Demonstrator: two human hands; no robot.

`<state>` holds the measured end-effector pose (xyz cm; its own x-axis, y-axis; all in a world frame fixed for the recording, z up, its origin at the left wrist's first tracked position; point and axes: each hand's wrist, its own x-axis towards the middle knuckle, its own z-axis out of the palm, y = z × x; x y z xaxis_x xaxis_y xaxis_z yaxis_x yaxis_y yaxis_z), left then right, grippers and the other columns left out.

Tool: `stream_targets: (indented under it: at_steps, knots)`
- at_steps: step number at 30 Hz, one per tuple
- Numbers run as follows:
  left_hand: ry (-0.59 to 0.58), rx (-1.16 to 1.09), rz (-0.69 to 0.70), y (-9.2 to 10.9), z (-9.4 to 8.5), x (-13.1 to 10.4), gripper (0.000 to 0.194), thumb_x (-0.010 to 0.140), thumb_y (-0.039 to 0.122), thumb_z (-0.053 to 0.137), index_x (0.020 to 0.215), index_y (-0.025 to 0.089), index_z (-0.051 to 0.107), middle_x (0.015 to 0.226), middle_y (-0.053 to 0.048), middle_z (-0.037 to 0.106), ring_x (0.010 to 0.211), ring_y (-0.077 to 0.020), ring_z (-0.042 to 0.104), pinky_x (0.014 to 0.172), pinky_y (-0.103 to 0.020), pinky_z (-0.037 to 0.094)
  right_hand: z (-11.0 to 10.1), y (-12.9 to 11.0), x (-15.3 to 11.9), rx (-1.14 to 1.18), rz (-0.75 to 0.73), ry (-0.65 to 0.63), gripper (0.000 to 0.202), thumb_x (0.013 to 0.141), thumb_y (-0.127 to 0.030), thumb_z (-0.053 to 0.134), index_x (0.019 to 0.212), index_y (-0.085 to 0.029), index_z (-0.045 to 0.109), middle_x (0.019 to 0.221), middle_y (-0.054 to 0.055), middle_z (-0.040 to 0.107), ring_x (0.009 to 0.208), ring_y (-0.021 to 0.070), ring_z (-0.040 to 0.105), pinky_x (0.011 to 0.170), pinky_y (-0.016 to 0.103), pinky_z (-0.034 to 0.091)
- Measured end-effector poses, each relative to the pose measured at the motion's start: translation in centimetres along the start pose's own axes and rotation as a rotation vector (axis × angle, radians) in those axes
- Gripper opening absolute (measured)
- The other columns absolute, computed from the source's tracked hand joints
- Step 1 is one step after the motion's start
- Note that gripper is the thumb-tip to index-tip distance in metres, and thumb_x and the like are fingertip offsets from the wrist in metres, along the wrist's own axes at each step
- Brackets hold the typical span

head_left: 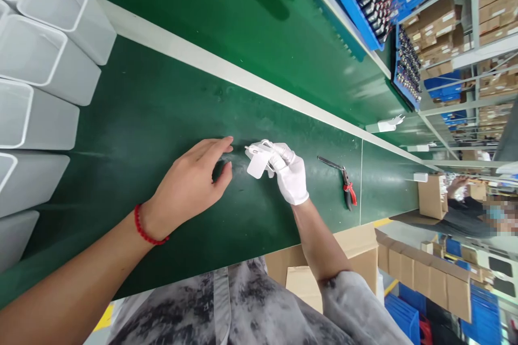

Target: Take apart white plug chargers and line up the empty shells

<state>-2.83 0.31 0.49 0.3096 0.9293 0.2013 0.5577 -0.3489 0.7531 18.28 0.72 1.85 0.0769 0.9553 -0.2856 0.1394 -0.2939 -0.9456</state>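
My left hand [194, 175], bare with a red bead bracelet [146, 229] at the wrist, hovers over the green bench [170, 102]. Its thumb and fingers are apart, and nothing is between them. In a white glove, my right hand [292, 172] pinches a small white plastic part [258, 164] with a flat rounded tab. The fingers cover some of that part, so its full shape is hidden. A narrow gap separates my left fingertips from it. To the right of the glove lie long-nosed pliers [346, 186] with red and black handles.
Several hollow white housings [50, 113] are stacked at the left. Blue trays [366, 5] of small parts stand on the far ledge, near a white piece [386, 124] with prongs. Cardboard boxes [432, 197] and a co-worker [465, 221] are at the right.
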Motion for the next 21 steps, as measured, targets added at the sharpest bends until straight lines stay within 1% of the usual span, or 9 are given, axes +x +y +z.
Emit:
stream_targets:
  at_steps: [2, 5, 8, 11, 13, 14, 16, 18, 21]
  knots:
    - [-0.017, -0.011, -0.022, 0.0, 0.0, 0.1, 0.039, 0.093, 0.022, 0.047, 0.130, 0.013, 0.052, 0.114, -0.011, 0.069, 0.109, -0.0258, 0.064, 0.090, -0.039, 0.058, -0.7, 0.0, -0.2, 0.003, -0.024, -0.010, 0.045, 0.085, -0.056, 0.061, 0.113, -0.022, 0.071, 0.106, 0.007, 0.070, 0.061, 0.0117, 0.057, 0.051, 0.027, 0.048]
    - [-0.035, -0.026, -0.052, -0.1, -0.1, 0.1, 0.039, 0.093, 0.025, 0.047, 0.131, 0.015, 0.051, 0.114, -0.010, 0.069, 0.106, -0.0259, 0.066, 0.083, -0.038, 0.060, -2.1, -0.3, -0.8, -0.100, -0.185, 0.106, 0.054, 0.095, -0.058, 0.040, 0.127, -0.021, 0.063, 0.116, 0.011, 0.068, 0.075, 0.0161, 0.062, 0.066, 0.033, 0.054]
    - [-0.021, -0.014, -0.036, -0.1, -0.1, 0.1, 0.039, 0.093, 0.026, 0.046, 0.130, 0.016, 0.051, 0.114, -0.010, 0.069, 0.106, -0.0266, 0.065, 0.086, -0.041, 0.058, -2.3, -0.6, -1.3, -0.419, -0.456, 0.042, 0.059, 0.088, -0.050, 0.059, 0.141, -0.023, 0.049, 0.134, 0.013, 0.057, 0.104, 0.0227, 0.063, 0.088, 0.041, 0.055]
    - [0.002, -0.002, -0.019, -0.2, 0.0, 0.1, 0.038, 0.093, 0.026, 0.046, 0.129, 0.017, 0.052, 0.112, -0.009, 0.069, 0.110, -0.0269, 0.064, 0.090, -0.042, 0.057, -1.1, -0.5, -1.2, -0.746, -0.613, -0.079, 0.072, 0.081, -0.040, 0.070, 0.145, -0.020, 0.043, 0.145, 0.017, 0.046, 0.129, 0.0294, 0.050, 0.105, 0.045, 0.046]
    - [-0.001, -0.014, -0.030, -0.2, 0.1, 0.0, 0.038, 0.093, 0.026, 0.046, 0.129, 0.017, 0.052, 0.113, -0.010, 0.069, 0.112, -0.0265, 0.063, 0.092, -0.041, 0.056, -0.3, -0.4, -0.7, -0.770, -0.567, -0.084, 0.058, 0.084, -0.039, 0.066, 0.137, -0.020, 0.053, 0.135, 0.014, 0.057, 0.124, 0.0284, 0.055, 0.103, 0.043, 0.047]
    - [-0.008, -0.027, -0.036, -0.2, 0.1, 0.0, 0.038, 0.093, 0.026, 0.046, 0.129, 0.017, 0.052, 0.114, -0.010, 0.068, 0.111, -0.0262, 0.063, 0.092, -0.041, 0.056, 0.0, -0.5, -0.3, -0.689, -0.504, -0.065, 0.049, 0.086, -0.039, 0.064, 0.131, -0.020, 0.058, 0.125, 0.012, 0.063, 0.116, 0.0271, 0.060, 0.099, 0.041, 0.050]
    - [-0.022, -0.056, -0.043, -0.2, 0.0, 0.0, 0.038, 0.093, 0.026, 0.046, 0.129, 0.016, 0.052, 0.115, -0.010, 0.068, 0.110, -0.0256, 0.063, 0.093, -0.041, 0.056, -0.1, -0.9, 0.5, -0.380, -0.346, -0.023, 0.041, 0.088, -0.044, 0.059, 0.122, -0.020, 0.063, 0.112, 0.009, 0.069, 0.099, 0.0247, 0.067, 0.087, 0.039, 0.056]
    - [-0.029, -0.069, -0.043, -0.3, 0.0, 0.0, 0.039, 0.093, 0.027, 0.046, 0.129, 0.015, 0.052, 0.115, -0.011, 0.067, 0.109, -0.0256, 0.064, 0.094, -0.042, 0.056, -0.8, -1.6, 1.3, -0.026, -0.191, -0.017, 0.044, 0.090, -0.048, 0.052, 0.121, -0.019, 0.062, 0.111, 0.009, 0.069, 0.088, 0.0226, 0.068, 0.076, 0.038, 0.059]
    - [-0.016, -0.049, -0.023, -0.2, 0.1, 0.0, 0.038, 0.093, 0.026, 0.046, 0.128, 0.015, 0.052, 0.115, -0.013, 0.066, 0.109, -0.0266, 0.064, 0.095, -0.043, 0.056, -1.9, -2.8, 2.3, 0.241, -0.017, -0.119, 0.043, 0.091, -0.048, 0.044, 0.120, -0.020, 0.061, 0.112, 0.009, 0.068, 0.079, 0.0183, 0.067, 0.069, 0.035, 0.059]
